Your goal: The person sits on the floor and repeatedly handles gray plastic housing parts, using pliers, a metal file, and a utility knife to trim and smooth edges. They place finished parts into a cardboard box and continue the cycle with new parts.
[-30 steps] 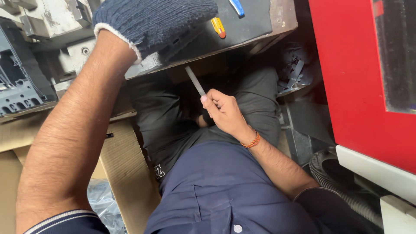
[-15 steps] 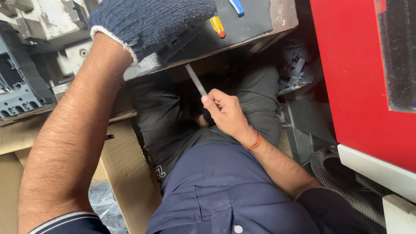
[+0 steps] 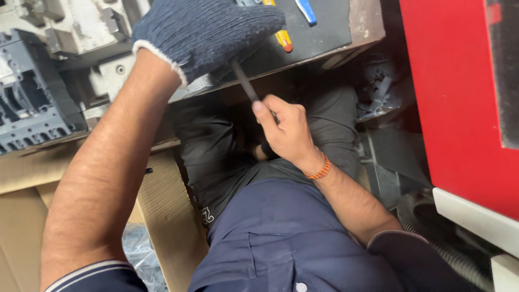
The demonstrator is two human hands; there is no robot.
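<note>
Both hands count: your gloved left hand (image 3: 208,35) presses down on the part (image 3: 116,70) at the bench (image 3: 330,32) edge, right hand (image 3: 286,132) closed round the file (image 3: 246,84)—stroke evenly.

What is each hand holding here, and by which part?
The right hand grips a thin dark metal rod by its lower end. The gloved left hand covers the rod's upper end; its grip cannot be told.

A workshop or factory floor: grey cast metal parts (image 3: 32,103) lie left of the hands, a red machine (image 3: 459,97) with a ribbed hose (image 3: 459,259) stands to their right, and cardboard boxes (image 3: 162,216) sit below the worn counter (image 3: 351,27).
</note>
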